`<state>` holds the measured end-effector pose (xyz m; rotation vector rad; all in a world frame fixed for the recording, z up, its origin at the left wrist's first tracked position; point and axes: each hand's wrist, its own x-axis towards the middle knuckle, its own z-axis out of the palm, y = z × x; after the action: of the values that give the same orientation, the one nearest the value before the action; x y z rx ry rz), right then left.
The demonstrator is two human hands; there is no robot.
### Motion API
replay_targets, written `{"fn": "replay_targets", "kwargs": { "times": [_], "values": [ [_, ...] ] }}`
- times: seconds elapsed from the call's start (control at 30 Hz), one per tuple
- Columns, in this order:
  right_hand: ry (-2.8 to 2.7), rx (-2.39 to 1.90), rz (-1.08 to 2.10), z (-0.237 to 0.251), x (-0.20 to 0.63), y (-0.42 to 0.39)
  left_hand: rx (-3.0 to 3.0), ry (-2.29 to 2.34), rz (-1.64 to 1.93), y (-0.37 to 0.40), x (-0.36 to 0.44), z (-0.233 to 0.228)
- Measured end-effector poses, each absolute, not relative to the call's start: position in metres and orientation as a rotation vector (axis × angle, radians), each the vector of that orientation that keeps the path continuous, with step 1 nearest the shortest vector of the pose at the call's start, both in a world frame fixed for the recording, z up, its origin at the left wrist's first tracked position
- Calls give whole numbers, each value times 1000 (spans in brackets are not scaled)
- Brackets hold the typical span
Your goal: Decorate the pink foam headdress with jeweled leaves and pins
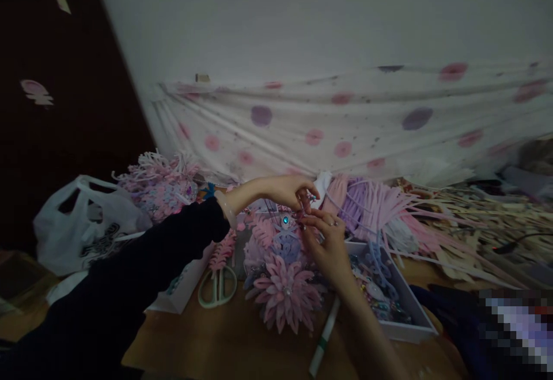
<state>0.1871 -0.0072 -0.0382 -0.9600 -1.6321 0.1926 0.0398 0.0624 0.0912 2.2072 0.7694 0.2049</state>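
My left hand (294,191), in a black sleeve and with a pale bangle at the wrist, reaches across from the left. Its fingers are bent down against those of my right hand (326,236), which wears a ring. The fingertips of both pinch together over something small and thin that I cannot make out. Just below them is a decoration of pink and lilac fuzzy stems, with a large pink flower (287,292) at its front and a round blue gem (286,220) higher up.
Green-handled scissors (217,289) lie left of the flower, a white marker-like stick (325,337) right of it. A white box (415,329) holds beads and trinkets. Behind are bundled fuzzy stems (367,204). A plastic bag (82,224) and another fuzzy-stem piece (158,181) stand left.
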Motion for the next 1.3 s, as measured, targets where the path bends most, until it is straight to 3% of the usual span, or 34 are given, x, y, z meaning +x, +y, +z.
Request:
{"fn": "replay_targets", "kwargs": {
  "times": [0.37,0.97,1.3],
  "values": [
    [-1627,-962,205,-41,185,-18,2295,869,216,59,41,89],
    [-1547,-1003,531,-38,187,-19,2452,1019,182,52,44,94],
    [-1513,-973,488,-37,184,-17,2345,1005,245,54,45,96]
  ]
}}
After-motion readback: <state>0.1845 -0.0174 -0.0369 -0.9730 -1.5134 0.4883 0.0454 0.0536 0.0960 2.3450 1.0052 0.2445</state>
